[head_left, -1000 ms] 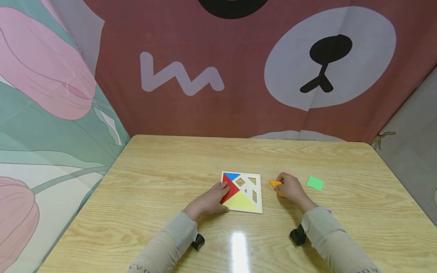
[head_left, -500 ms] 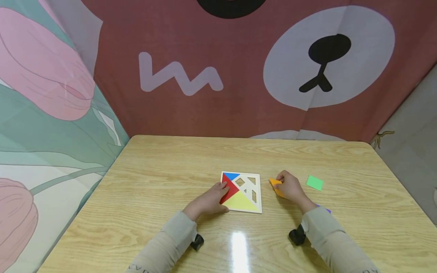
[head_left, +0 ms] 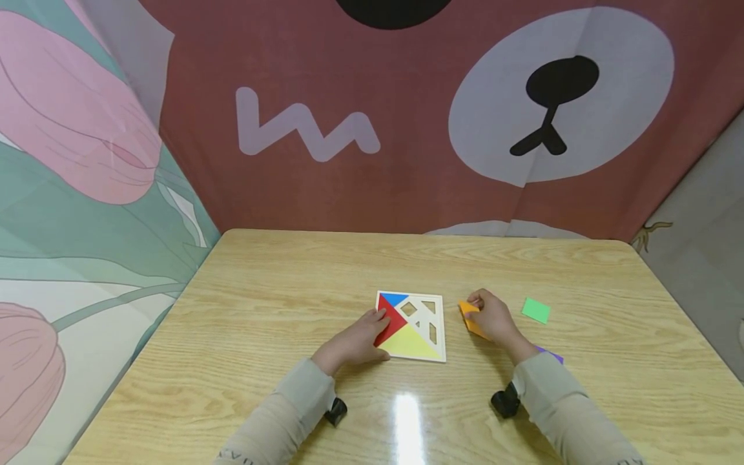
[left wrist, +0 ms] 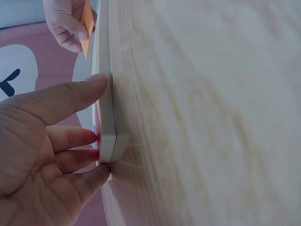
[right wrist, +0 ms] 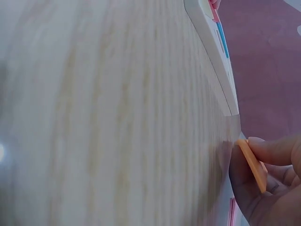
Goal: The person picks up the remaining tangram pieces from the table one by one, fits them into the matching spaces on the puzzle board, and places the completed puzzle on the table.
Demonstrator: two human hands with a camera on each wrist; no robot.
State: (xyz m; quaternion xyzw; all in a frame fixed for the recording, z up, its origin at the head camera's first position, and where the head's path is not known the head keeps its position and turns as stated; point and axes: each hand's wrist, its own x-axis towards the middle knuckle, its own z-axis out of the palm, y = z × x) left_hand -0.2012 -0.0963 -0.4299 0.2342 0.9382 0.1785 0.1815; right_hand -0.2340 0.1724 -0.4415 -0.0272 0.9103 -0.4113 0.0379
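Pale wood grain covers the surface (head_left: pixel 279 271), which runs back to a printed reddish-brown cloth backdrop (head_left: pixel 349 200). Right of the surface's middle, a flat, pointed orange piece (head_left: pixel 475 328) stands tilted in the right hand (head_left: pixel 495 320); the curled fingers pinch it, hiding part of its outline. Over the last second its tip has risen slightly and more of its broad face has turned into view. That looks like turning it within the grip; it is not yet at any cut-out. To its left, apart from it, lies a square cream board (head_left: pixel 440 323), which has kept its place, with several cut-outs unfilled and a red triangle (head_left: pixel 397 321), a yellow triangle (head_left: pixel 411 343) and a blue triangle (head_left: pixel 394 299) seated in it. The left hand (head_left: pixel 356 339) braces the near left corner, fingers spread and nearly straight, so the board seems steady. Farther right lie a flat green four-sided piece (head_left: pixel 536 310) and, partly hidden by the right sleeve (head_left: pixel 558 391), a purple piece (head_left: pixel 554 355).
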